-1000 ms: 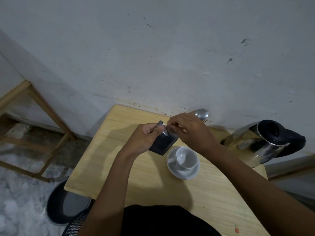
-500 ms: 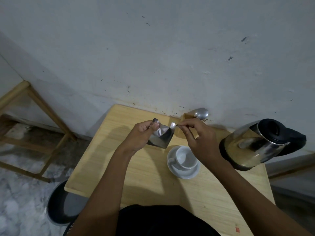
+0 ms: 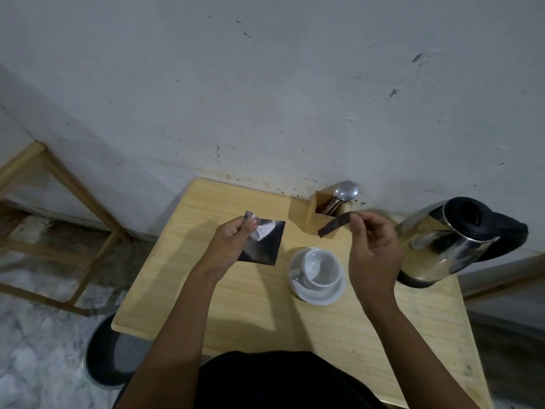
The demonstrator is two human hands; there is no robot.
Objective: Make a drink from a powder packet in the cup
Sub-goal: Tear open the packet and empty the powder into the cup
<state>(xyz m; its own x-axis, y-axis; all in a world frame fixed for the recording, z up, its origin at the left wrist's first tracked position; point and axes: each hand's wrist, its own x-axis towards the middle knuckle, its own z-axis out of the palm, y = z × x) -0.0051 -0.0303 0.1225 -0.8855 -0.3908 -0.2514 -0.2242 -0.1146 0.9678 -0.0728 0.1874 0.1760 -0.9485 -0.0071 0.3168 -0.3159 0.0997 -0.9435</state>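
My left hand point(image 3: 233, 243) pinches the dark foil powder packet point(image 3: 265, 242) by its top left corner, above the wooden table point(image 3: 206, 290). The packet's top edge is torn open and shows a shiny inside. My right hand point(image 3: 373, 252) holds the torn-off dark strip point(image 3: 334, 225) between thumb and fingers, over to the right of the packet. A white cup point(image 3: 323, 268) stands empty on a white saucer point(image 3: 317, 295) between and just below both hands.
A steel electric kettle point(image 3: 448, 243) with a black lid and handle stands at the table's right. A wooden holder point(image 3: 317, 212) with spoons point(image 3: 345, 191) sits against the wall. A dark bin point(image 3: 101, 355) stands on the floor at left, beside a wooden frame point(image 3: 73, 187).
My hands have pulled apart. The packet's top strip has come off fully and moved right with my right hand; the packet stays in my left hand.
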